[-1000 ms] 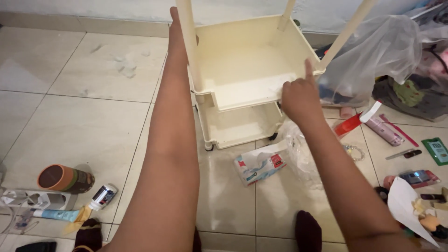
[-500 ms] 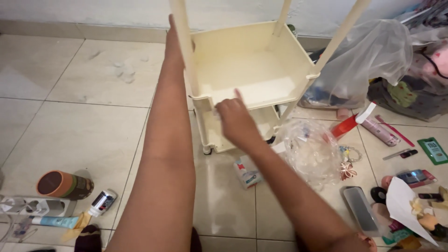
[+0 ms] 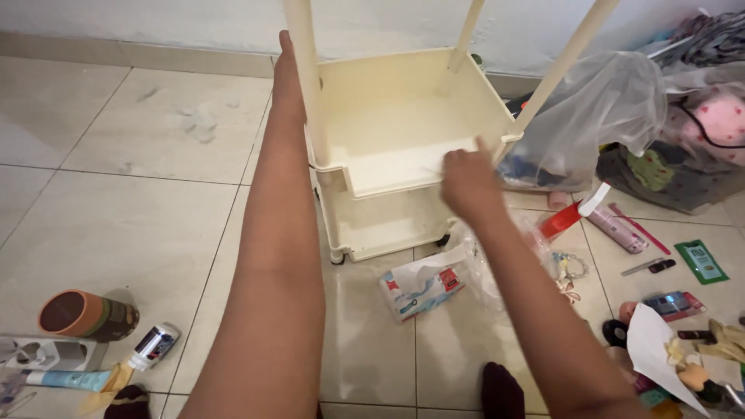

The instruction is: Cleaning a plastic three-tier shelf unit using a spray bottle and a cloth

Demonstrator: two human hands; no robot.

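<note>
A cream plastic cart [image 3: 388, 167] with stacked trays and upright posts stands on the tiled floor in front of me. My left hand [image 3: 285, 66] reaches up along its front left post [image 3: 304, 85], with the fingers hidden behind the post and seemingly wrapped around it. My right hand [image 3: 466, 182] rests on the front rim of the upper visible tray, near its right corner. Its fingers are curled and the index finger points onto the tray floor. I see nothing in this hand. The lower tray [image 3: 380, 225] looks bare.
A soft tissue pack [image 3: 423, 283] lies just below the cart. A large clear plastic bag [image 3: 605, 109] and clothes sit right of it. Tubes, a red-and-white bottle [image 3: 570, 213] and a green packet [image 3: 701, 261] litter the right floor. A brown cup [image 3: 81, 314] and small bottle [image 3: 153, 345] lie left.
My right hand slid from the tray's right corner to the left along the front rim, then back toward the right. The left arm has stayed on the post.
</note>
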